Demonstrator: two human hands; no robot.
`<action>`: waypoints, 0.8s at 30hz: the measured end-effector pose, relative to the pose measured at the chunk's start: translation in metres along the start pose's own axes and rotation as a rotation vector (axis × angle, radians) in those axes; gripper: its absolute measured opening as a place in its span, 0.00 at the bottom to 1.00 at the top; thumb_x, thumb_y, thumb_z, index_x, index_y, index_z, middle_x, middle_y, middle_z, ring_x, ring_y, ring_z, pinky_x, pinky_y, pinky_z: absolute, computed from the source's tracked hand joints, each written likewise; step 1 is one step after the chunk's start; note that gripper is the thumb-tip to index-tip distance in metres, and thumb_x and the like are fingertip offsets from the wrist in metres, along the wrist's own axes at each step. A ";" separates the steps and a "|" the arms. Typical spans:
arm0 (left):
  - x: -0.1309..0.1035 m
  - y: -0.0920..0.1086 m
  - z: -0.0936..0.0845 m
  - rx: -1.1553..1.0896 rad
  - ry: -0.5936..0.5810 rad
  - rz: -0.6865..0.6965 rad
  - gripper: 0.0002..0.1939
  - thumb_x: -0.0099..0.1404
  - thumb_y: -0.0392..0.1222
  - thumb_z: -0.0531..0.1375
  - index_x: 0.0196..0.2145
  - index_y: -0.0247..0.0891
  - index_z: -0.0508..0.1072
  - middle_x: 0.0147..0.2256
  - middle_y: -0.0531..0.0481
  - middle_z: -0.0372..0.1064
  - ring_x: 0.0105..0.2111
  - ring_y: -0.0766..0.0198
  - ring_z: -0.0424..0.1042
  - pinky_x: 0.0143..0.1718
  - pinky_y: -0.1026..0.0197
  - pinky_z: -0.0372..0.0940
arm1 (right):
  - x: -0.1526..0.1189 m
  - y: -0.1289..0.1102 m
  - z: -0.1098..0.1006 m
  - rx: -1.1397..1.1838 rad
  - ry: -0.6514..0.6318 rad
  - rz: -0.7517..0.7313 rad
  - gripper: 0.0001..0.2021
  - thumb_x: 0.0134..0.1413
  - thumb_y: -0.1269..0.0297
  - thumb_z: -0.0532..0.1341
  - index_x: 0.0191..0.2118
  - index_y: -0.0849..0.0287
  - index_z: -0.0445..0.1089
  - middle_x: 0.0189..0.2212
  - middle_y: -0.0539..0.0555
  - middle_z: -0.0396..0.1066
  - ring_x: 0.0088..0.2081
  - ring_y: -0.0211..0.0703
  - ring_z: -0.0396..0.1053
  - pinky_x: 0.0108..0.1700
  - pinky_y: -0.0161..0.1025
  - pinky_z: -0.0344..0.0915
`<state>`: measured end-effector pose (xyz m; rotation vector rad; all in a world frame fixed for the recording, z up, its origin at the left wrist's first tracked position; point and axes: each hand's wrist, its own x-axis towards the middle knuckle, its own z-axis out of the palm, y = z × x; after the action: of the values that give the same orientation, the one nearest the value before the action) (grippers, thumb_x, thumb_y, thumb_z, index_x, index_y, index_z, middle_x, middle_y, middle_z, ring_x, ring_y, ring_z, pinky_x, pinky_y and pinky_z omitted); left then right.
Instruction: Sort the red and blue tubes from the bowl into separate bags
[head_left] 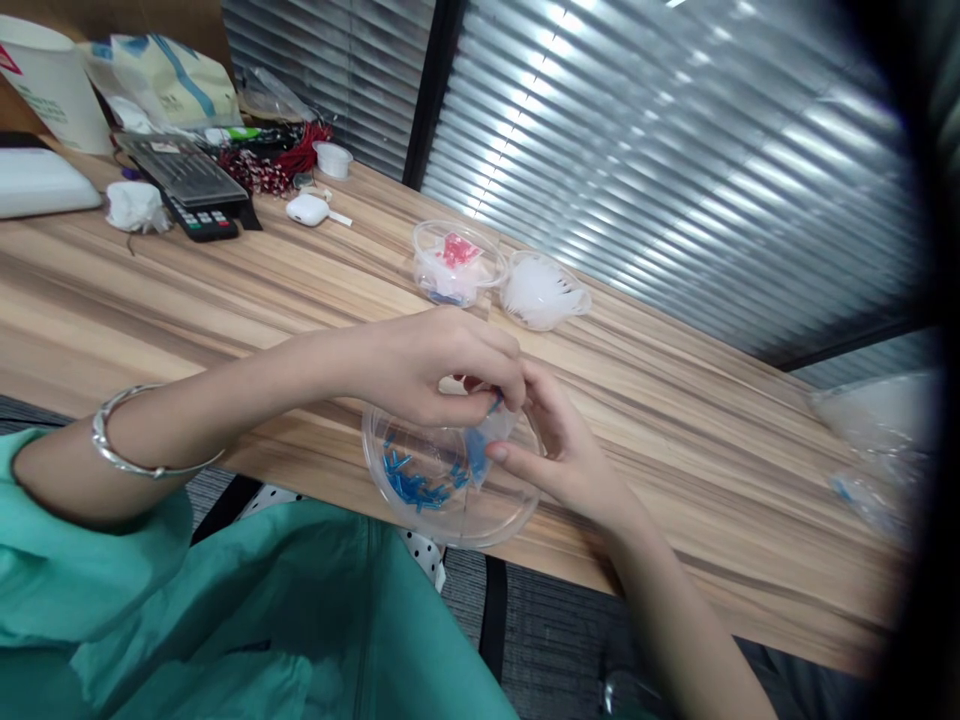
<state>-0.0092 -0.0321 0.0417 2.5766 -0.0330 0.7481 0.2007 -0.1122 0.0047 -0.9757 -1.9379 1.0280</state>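
Observation:
My left hand [457,365] comes in from the left, its thumb and fingers pinched on a small blue piece [495,402]. Facing it, my right hand [566,445] grips a small clear plastic bag [491,435] between thumb and fingers. Blue pieces show through the bag's side. Both hands meet above a round clear plastic container [375,480] near the table's front edge. Several thin blue pieces [416,488] lie scattered in that container. The fingertips of my right hand are partly hidden behind the bag.
Behind my hands stand a clear tub [431,268] with a red-marked packet and a tub of white pieces [540,290]. A white earphone case [307,209], card terminal [199,215], red cords [304,150] and paper cup [56,85] lie left. Plastic bags [885,440] lie right.

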 end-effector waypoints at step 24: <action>-0.019 0.016 0.021 0.294 -0.381 -0.373 0.11 0.55 0.23 0.54 0.29 0.36 0.71 0.30 0.50 0.71 0.28 0.62 0.69 0.28 0.61 0.59 | 0.004 0.012 0.011 -0.037 0.165 -0.088 0.26 0.57 0.63 0.64 0.56 0.50 0.52 0.46 0.56 0.60 0.46 0.45 0.64 0.48 0.44 0.65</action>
<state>-0.0175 -0.0575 0.0225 2.8434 0.4557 0.1267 0.1929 -0.1079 -0.0099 -0.9556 -1.8524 0.8377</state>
